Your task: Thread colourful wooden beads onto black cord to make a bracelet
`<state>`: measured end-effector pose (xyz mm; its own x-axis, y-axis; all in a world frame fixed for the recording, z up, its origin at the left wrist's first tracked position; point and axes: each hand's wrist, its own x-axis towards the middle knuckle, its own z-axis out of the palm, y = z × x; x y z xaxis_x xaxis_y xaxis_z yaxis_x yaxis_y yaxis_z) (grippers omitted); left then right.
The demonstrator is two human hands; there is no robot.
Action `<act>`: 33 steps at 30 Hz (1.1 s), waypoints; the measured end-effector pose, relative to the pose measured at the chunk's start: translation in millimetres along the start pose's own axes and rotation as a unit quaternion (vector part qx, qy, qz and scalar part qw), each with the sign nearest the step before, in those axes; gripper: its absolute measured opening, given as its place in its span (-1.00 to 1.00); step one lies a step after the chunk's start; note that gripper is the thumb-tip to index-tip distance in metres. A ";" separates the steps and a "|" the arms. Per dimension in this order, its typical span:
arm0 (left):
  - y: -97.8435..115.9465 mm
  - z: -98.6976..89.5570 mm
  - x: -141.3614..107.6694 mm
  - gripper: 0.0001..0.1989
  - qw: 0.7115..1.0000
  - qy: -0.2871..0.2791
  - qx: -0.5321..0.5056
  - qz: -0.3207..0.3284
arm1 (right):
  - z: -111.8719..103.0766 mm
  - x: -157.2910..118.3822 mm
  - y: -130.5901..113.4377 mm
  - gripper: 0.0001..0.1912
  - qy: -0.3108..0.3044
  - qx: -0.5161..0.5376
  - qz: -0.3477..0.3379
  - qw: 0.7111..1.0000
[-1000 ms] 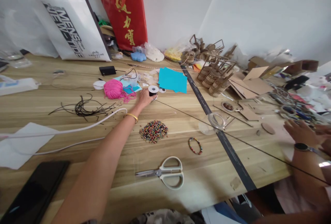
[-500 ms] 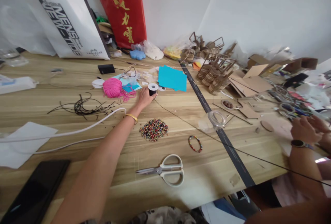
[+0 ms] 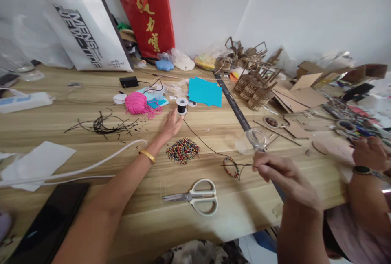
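My left hand point(image 3: 172, 125) is just below a spool of black cord point(image 3: 181, 108), fingers stretched out; whether the fingertips touch the spool I cannot tell. The spool stands upright, and its black cord point(image 3: 200, 138) runs down to the right. My right hand point(image 3: 282, 174) pinches the cord near its end, above the table. Loops of the cord pass over a beaded bracelet point(image 3: 227, 167) of many colours. Between my arms lie a pile of small colourful beads point(image 3: 183, 151) and white-handled scissors point(image 3: 195, 197).
Pink yarn point(image 3: 136, 103), blue paper sheets point(image 3: 205, 92) and black cord pieces point(image 3: 105, 125) lie beyond the beads. A black phone point(image 3: 49, 223) and white cable point(image 3: 100, 160) are at left. Small wooden baskets point(image 3: 255, 91) stand behind. A co-worker's hand point(image 3: 369, 156) is at right.
My right hand has come into view from the right with the cord, which now hangs slack instead of stretched tight. My left hand has loosened and drawn slightly back from the spool.
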<state>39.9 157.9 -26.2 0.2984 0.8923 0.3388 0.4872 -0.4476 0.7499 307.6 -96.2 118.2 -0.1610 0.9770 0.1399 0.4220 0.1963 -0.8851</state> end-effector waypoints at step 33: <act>37.5 -26.5 -111.6 -0.47 0.963 -0.209 0.129 0.106 | 160.5 105.5 90.3 -0.80 -0.052 -0.117 -0.176 0.976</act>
<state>3.2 43.1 -20.8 0.6925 0.7013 0.1692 0.5508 -0.6654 0.5039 185.5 11.2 -18.2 -0.4161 0.8348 0.3605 0.5143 0.5430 -0.6638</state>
